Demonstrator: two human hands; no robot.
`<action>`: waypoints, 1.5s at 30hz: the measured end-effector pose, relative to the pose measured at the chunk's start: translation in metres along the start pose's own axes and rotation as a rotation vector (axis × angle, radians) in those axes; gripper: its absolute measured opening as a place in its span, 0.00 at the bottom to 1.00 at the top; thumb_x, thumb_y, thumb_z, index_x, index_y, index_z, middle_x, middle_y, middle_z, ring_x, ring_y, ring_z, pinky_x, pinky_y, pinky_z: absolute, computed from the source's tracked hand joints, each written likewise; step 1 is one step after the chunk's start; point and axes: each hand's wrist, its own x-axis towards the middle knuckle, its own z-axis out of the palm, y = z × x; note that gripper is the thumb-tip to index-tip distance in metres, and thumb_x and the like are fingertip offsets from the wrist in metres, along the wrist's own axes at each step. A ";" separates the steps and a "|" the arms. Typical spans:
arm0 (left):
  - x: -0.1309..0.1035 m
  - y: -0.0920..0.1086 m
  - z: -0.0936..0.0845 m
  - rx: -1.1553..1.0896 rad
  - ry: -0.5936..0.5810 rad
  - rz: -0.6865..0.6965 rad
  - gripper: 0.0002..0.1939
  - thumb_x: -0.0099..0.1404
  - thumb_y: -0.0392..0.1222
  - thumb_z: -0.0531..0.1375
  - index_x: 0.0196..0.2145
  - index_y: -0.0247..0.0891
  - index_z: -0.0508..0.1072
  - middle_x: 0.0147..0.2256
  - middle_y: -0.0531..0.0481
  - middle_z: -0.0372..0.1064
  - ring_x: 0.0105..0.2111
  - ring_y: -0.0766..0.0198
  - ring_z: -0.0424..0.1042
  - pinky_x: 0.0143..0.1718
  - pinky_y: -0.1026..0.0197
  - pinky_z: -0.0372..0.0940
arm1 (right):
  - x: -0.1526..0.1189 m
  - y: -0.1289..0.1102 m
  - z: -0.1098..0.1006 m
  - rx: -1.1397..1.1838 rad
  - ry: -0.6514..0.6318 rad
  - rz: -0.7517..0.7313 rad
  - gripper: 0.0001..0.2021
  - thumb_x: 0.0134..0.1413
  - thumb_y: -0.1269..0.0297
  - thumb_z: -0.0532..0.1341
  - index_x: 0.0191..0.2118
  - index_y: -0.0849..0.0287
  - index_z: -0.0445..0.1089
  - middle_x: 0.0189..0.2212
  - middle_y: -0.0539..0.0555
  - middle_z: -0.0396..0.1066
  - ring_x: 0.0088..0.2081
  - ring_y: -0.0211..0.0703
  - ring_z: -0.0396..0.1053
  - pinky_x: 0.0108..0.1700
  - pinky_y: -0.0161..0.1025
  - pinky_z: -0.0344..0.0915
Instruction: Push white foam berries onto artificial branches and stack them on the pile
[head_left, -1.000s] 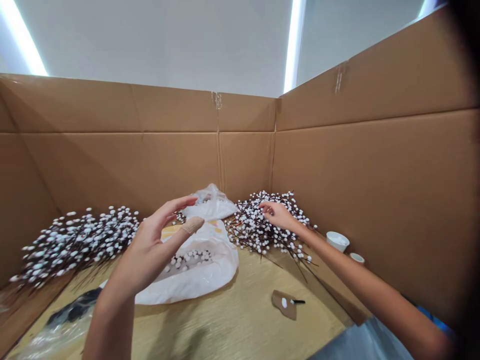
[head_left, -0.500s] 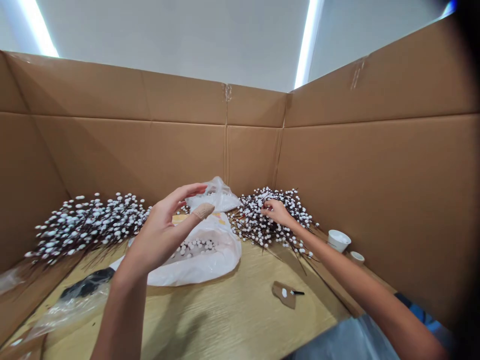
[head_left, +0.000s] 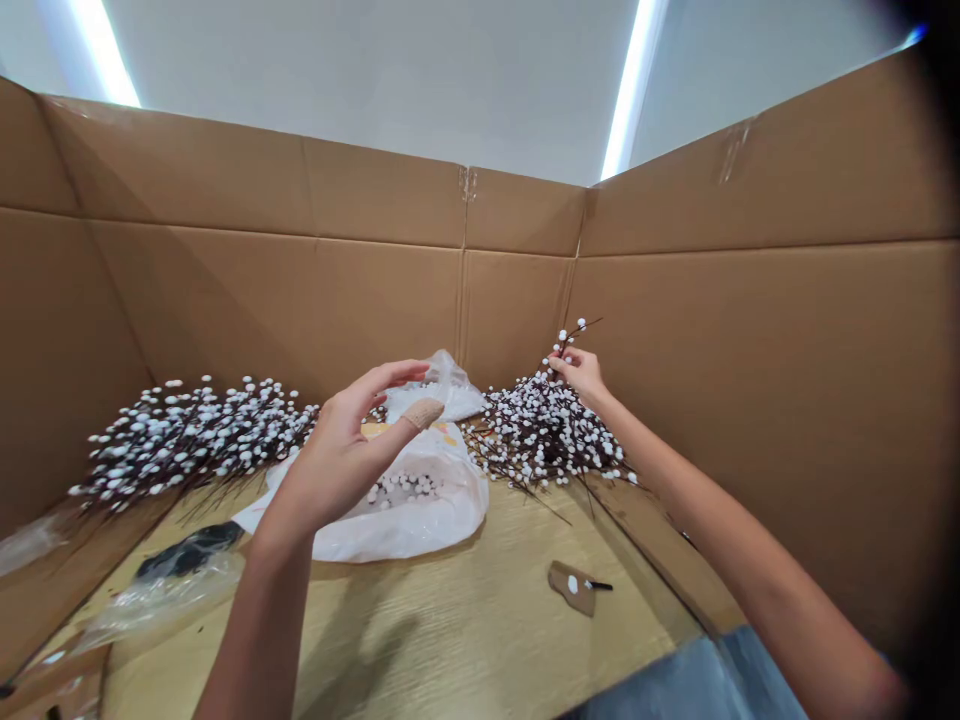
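My right hand (head_left: 581, 375) pinches a thin dark twig with white berries (head_left: 562, 337), held up above the right-hand pile of berry twigs (head_left: 544, 430). My left hand (head_left: 360, 430) hovers over the white plastic bag (head_left: 420, 530), thumb and fingers apart, holding nothing; its thumb has a tan bandage. Loose white balls (head_left: 405, 487) show in the bag's mouth. Another clear bag (head_left: 450, 395) with white contents sits behind it. On the left lies a second pile of white-berried twigs (head_left: 202, 435).
Cardboard walls (head_left: 375, 290) stand around the back and sides of the table (head_left: 465, 640). A brown scrap (head_left: 571, 588) with a white blob and a small black stick lies at front right. Clear plastic with something black (head_left: 187, 550) is at front left.
My right hand has risen from the right pile and now holds a twig up. My left hand stays open over the bag. The view has shifted slightly.
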 end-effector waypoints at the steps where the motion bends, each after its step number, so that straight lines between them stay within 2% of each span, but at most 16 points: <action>1: 0.000 0.000 0.000 -0.001 0.001 0.000 0.21 0.62 0.52 0.61 0.51 0.44 0.71 0.53 0.47 0.69 0.53 0.52 0.67 0.58 0.48 0.59 | 0.002 -0.003 -0.002 0.017 -0.014 0.003 0.12 0.61 0.60 0.58 0.45 0.63 0.68 0.39 0.54 0.71 0.36 0.39 0.71 0.37 0.40 0.71; 5: 0.001 0.001 -0.001 -0.008 0.003 -0.005 0.20 0.62 0.52 0.61 0.51 0.45 0.71 0.53 0.48 0.69 0.53 0.53 0.67 0.58 0.49 0.59 | 0.008 -0.013 -0.015 0.061 -0.072 0.016 0.11 0.58 0.60 0.61 0.37 0.64 0.70 0.31 0.50 0.71 0.29 0.35 0.70 0.33 0.37 0.69; 9: 0.000 0.002 -0.002 -0.011 0.009 -0.014 0.20 0.61 0.52 0.61 0.50 0.46 0.71 0.52 0.49 0.70 0.53 0.54 0.68 0.57 0.51 0.60 | 0.014 -0.018 -0.026 0.110 -0.060 0.037 0.12 0.53 0.58 0.65 0.31 0.65 0.71 0.23 0.47 0.69 0.25 0.35 0.68 0.31 0.36 0.67; 14: -0.001 0.003 -0.003 -0.022 0.012 -0.018 0.20 0.61 0.52 0.61 0.50 0.46 0.71 0.52 0.48 0.70 0.53 0.53 0.68 0.53 0.51 0.64 | 0.010 -0.015 -0.026 0.188 -0.110 0.115 0.09 0.61 0.62 0.59 0.39 0.64 0.69 0.33 0.51 0.71 0.30 0.35 0.70 0.32 0.36 0.70; 19: 0.000 0.005 -0.003 -0.019 0.016 -0.020 0.21 0.61 0.54 0.61 0.50 0.45 0.71 0.52 0.47 0.70 0.53 0.52 0.68 0.52 0.50 0.65 | -0.006 -0.002 -0.016 0.250 -0.213 0.188 0.11 0.61 0.63 0.59 0.45 0.64 0.68 0.41 0.54 0.70 0.38 0.40 0.71 0.38 0.41 0.71; 24: 0.000 0.002 -0.004 0.000 0.017 0.005 0.22 0.61 0.54 0.61 0.51 0.45 0.71 0.52 0.47 0.70 0.52 0.53 0.68 0.53 0.51 0.63 | -0.019 0.017 -0.011 0.235 -0.259 0.210 0.12 0.60 0.62 0.59 0.47 0.63 0.68 0.43 0.55 0.70 0.40 0.42 0.71 0.41 0.43 0.71; 31: -0.001 -0.001 -0.004 0.033 0.003 0.012 0.21 0.61 0.54 0.61 0.51 0.46 0.71 0.52 0.49 0.70 0.52 0.54 0.68 0.54 0.50 0.62 | -0.021 0.031 -0.010 0.245 -0.240 0.214 0.11 0.61 0.62 0.59 0.46 0.63 0.68 0.41 0.54 0.70 0.37 0.40 0.71 0.38 0.41 0.71; 41: 0.000 -0.001 -0.004 0.031 -0.002 0.007 0.22 0.62 0.54 0.61 0.51 0.46 0.70 0.52 0.48 0.69 0.52 0.55 0.68 0.54 0.49 0.63 | -0.020 0.044 -0.003 0.356 -0.078 0.234 0.12 0.61 0.62 0.59 0.47 0.63 0.68 0.42 0.55 0.70 0.38 0.41 0.71 0.39 0.42 0.71; 45: 0.001 -0.003 -0.003 0.029 -0.001 0.001 0.22 0.61 0.54 0.61 0.51 0.46 0.70 0.52 0.48 0.69 0.52 0.55 0.68 0.53 0.50 0.64 | -0.026 0.049 -0.002 0.401 -0.056 0.253 0.13 0.61 0.61 0.59 0.47 0.63 0.67 0.44 0.55 0.70 0.40 0.42 0.71 0.41 0.44 0.71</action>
